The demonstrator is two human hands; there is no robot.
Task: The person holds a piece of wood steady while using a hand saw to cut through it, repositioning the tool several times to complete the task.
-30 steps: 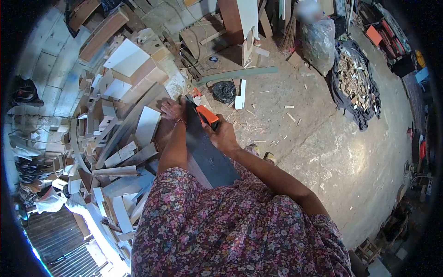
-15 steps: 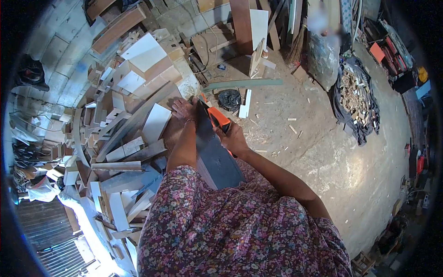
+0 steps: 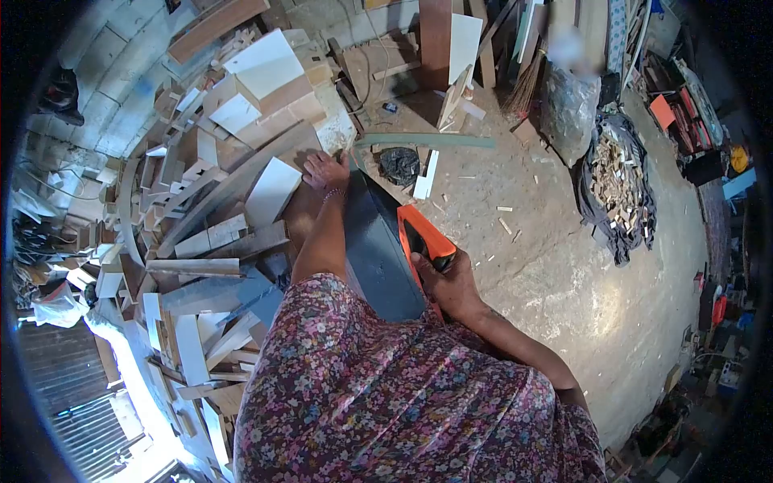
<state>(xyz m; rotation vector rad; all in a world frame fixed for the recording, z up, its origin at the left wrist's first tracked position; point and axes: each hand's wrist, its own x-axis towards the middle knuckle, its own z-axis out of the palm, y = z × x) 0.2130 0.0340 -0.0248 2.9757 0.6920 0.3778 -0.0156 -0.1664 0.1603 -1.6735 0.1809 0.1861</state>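
Fingers of the right hand point(image 3: 456, 288) are clamped round the orange handle of the saw point(image 3: 427, 229), the thumb lying along its near side. That handle stands at the right edge of the dark board point(image 3: 374, 253), which runs away from the person's lap; whether the teeth touch it, I cannot tell. At the board's far end the left hand point(image 3: 325, 171) rests palm down, its fingers reaching leftward and slightly apart, with a bracelet point(image 3: 334, 192) at the wrist; whether they grip an edge cannot be made out. A flowered dress point(image 3: 419, 394) covers the near end of the board. Just left of the left arm lies a white piece point(image 3: 274, 191), and beyond it a long plank point(image 3: 239, 185) slants through a heap of offcuts point(image 3: 211, 235). Past the board, on the floor point(image 3: 555, 322), are a black bag point(image 3: 398, 166), a white strip point(image 3: 427, 175) beside it and a green strip point(image 3: 427, 140) behind. Farther right, a dark cloth point(image 3: 588, 195) is spread under a mound of wood chips point(image 3: 620, 181), near a clear sack point(image 3: 570, 113) and a broom point(image 3: 527, 87). At the back, a brown panel point(image 3: 436, 44) and a white panel point(image 3: 465, 48) stand upright side by side. On the far left rises a block wall point(image 3: 101, 76), with corrugated sheet point(image 3: 60, 366) at lower left.
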